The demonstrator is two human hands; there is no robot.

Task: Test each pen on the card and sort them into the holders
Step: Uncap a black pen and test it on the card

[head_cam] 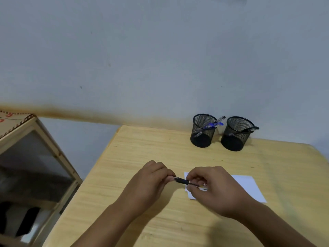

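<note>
Two-hand grip on slim pen [182, 181]

Both forearms reached in from the lower edge and converged at mid-frame. The left hand [152, 177] was curled, fingertips pinching one end of a pen [183, 181]. The right hand [212, 186] faced it, fingers bent around the other end.

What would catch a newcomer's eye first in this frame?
Both hands meet at the middle of the table: the left hand and the right hand hold a black pen over a white card. At the far edge stand two black mesh holders, the left holder with blue pens, the right holder with a dark one.
</note>
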